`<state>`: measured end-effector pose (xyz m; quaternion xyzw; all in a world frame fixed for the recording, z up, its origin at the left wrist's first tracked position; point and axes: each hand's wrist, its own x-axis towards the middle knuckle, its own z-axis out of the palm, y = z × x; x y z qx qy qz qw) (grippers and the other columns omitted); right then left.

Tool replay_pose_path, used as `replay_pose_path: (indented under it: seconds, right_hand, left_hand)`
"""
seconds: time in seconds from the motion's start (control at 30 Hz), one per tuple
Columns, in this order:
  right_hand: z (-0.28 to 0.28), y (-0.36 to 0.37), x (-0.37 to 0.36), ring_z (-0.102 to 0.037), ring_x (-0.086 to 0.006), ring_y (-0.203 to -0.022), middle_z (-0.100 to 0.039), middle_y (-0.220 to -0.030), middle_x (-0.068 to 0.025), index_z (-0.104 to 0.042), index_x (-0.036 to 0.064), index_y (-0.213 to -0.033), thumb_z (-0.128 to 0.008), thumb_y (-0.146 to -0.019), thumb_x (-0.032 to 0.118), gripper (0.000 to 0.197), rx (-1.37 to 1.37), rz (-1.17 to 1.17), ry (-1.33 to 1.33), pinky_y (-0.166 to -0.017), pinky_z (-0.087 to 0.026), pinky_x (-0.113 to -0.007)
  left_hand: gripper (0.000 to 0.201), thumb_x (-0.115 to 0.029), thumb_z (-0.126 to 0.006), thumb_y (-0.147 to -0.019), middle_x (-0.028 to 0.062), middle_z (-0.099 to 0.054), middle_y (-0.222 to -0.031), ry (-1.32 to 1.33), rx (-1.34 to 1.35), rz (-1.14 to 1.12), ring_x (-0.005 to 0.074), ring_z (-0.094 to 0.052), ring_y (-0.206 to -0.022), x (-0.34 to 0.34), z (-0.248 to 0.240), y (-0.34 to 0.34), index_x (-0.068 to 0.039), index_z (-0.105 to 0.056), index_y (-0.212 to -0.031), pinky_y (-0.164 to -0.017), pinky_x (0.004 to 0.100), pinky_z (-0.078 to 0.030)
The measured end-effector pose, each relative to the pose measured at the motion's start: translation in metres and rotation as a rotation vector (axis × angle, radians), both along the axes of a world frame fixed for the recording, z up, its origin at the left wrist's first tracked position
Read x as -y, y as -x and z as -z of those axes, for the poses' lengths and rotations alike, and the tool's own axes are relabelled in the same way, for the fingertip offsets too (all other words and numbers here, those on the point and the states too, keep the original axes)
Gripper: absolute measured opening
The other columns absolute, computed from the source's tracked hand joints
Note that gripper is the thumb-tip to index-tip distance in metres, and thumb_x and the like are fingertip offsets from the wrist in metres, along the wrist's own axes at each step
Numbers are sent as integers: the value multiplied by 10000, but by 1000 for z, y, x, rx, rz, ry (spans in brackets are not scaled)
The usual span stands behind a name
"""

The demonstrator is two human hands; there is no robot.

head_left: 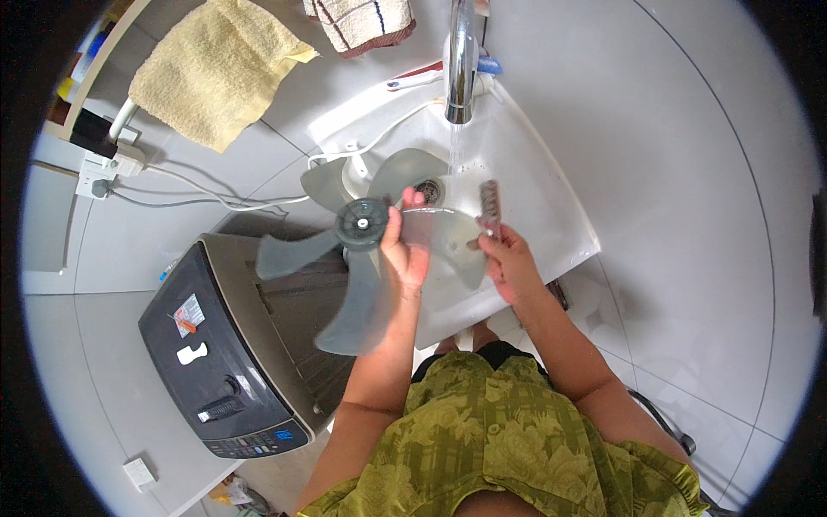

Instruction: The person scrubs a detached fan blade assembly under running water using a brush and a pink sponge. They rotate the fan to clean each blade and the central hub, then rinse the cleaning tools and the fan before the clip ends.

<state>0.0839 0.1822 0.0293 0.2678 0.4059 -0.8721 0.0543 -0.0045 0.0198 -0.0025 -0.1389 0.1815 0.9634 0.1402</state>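
Observation:
My left hand [405,246] is closed around one translucent grey blade of a fan blade wheel [362,226], close to its dark round hub. The wheel's several curved blades spread over the sink's left side and past its edge. In my right hand [514,263] is a small brush [490,207], held upright by its lower end beside the blade on the right; motion blurs it a little. Water runs from the chrome faucet [459,77] into the white sink [551,198], behind the blades and left of the brush.
A dark-topped washing machine [224,362] stands left of the sink. A yellow towel [215,73] and a checked towel [362,21] hang at the back. White cables [233,202] run from a wall socket behind the sink. A toothbrush [413,80] lies on the back ledge.

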Motion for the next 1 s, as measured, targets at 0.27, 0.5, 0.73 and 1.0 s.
replay_pose_path:
  seconds: [0.27,0.5,0.73,1.0]
  right_hand:
    - [4,30,-24,-338,-37,-447,-673,-884,-80,-530,15,-1091,-626,-897,288,349,55,135,-480,-395,-278,-212]
    - [32,60,-28,-347,-34,-461,-619,-790,-47,-523,17,-1129,-694,-843,213,387,48,-63,-256,-394,-266,-202]
    - [29,42,-7,-342,-51,-437,-629,-847,-65,-541,70,-1012,-669,-857,153,218,10,119,114,-374,-262,-195]
    - [5,30,8,-450,-100,-493,-574,-797,-28,-546,24,-1117,-613,-893,185,284,-64,-63,-419,-407,-361,-257]
  left_hand:
    - [490,-81,-536,-879,175,-417,-1402,-91,29,172,300,-363,-1333,32,-10,-10,73,-358,-1309,-1140,476,-239]
    - [572,-69,-588,-765,204,-421,-1380,-56,-45,427,345,-342,-1335,37,-25,-28,21,-432,-1308,-1121,551,-219]
    - [691,-90,-577,-783,209,-283,-1470,1,-342,434,358,-269,-1372,51,-23,-29,-17,-292,-1409,-1125,535,-206]
    - [620,-475,-421,-961,155,-448,-1353,267,-224,107,266,-465,-1232,-6,-26,-3,-144,-225,-1448,-1039,427,-382]
